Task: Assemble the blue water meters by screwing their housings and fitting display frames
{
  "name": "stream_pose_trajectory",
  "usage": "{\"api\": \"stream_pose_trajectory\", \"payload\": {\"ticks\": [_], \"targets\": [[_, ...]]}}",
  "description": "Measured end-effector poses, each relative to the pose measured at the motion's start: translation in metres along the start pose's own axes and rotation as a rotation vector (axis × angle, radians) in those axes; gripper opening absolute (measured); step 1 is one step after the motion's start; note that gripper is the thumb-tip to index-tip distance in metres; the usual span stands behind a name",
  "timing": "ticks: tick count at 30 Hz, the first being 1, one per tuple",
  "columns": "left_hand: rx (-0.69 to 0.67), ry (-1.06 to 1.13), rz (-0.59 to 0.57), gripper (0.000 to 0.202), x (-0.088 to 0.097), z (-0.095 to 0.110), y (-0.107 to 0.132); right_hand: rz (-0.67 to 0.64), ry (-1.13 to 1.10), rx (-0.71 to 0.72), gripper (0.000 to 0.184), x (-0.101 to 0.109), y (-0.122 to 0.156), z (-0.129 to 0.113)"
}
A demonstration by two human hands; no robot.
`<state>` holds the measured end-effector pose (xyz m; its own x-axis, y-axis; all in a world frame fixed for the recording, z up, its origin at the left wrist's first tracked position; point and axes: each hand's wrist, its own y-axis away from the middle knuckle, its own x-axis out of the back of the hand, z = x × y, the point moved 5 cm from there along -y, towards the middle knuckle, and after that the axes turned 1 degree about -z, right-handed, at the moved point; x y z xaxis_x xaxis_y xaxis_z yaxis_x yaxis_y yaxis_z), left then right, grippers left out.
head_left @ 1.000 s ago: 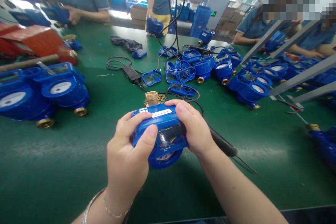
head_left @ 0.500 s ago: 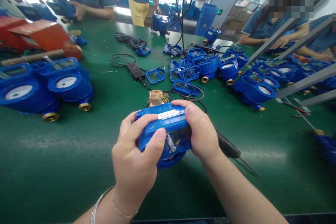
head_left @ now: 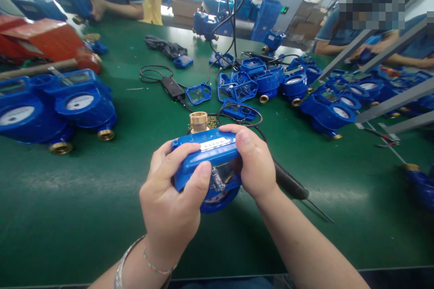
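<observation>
Both hands grip a blue water meter [head_left: 210, 156] in front of me, one on each side of its upper housing. My left hand [head_left: 174, 194] wraps the left side, its thumb on the front face beside a clear window. Around the right side is my right hand [head_left: 256, 162], thumb on top by a white barcode label [head_left: 217, 143]. A threaded brass fitting [head_left: 198, 121] sticks up behind the housing. Part of the round dial shows below; the underside is hidden. Close by my right forearm lies a black-handled electric screwdriver [head_left: 291, 181] with a long thin bit.
Assembled water meters [head_left: 76, 104] stand at left near an orange box [head_left: 50, 43] and a hammer [head_left: 84, 61]. Small brass screws [head_left: 212, 122], blue covers [head_left: 198, 94] and cables lie beyond the held meter. More meters and a metal frame [head_left: 383, 106] are at right. Co-workers sit across the table.
The hands keep the same hold on the meter. The whole view has shifted slightly, and the standing person at the back appears farther left. At right, a co-worker's hands have moved.
</observation>
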<state>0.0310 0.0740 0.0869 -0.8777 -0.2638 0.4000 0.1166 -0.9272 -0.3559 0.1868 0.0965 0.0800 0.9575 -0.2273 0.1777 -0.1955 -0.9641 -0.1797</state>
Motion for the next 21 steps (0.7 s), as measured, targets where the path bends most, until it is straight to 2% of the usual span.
{"api": "stream_pose_trajectory", "payload": {"ticks": [2, 4, 7, 10, 13, 16, 18, 21], "targets": [[0.039, -0.005, -0.002, 0.036, -0.002, 0.000, -0.004, 0.004, -0.025, -0.009, 0.047, 0.000, -0.003, 0.003], [0.095, 0.032, -0.046, 0.041, -0.006, -0.005, -0.011, -0.002, -0.095, -0.085, 0.051, -0.001, -0.010, 0.011], [0.145, 0.162, -0.212, 0.059, -0.020, -0.019, -0.027, -0.020, -0.280, -0.294, 0.051, -0.005, -0.023, 0.027], [0.087, 0.252, -0.317, 0.076, -0.033, -0.035, -0.046, -0.069, -0.444, -0.420, 0.046, -0.014, -0.039, 0.036], [0.075, 0.455, -0.329, 0.062, -0.043, -0.049, -0.062, -0.137, -0.566, -0.491, 0.039, -0.027, -0.053, 0.041], [0.240, 0.684, -0.312, 0.057, -0.054, -0.063, -0.072, -0.164, -0.606, -0.580, 0.036, -0.038, -0.064, 0.049], [0.336, 0.747, -0.301, 0.055, -0.061, -0.068, -0.077, -0.147, -0.586, -0.616, 0.035, -0.042, -0.072, 0.056], [0.388, 0.774, -0.319, 0.049, -0.070, -0.071, -0.082, -0.069, -0.466, -0.611, 0.039, -0.042, -0.084, 0.067]]}}
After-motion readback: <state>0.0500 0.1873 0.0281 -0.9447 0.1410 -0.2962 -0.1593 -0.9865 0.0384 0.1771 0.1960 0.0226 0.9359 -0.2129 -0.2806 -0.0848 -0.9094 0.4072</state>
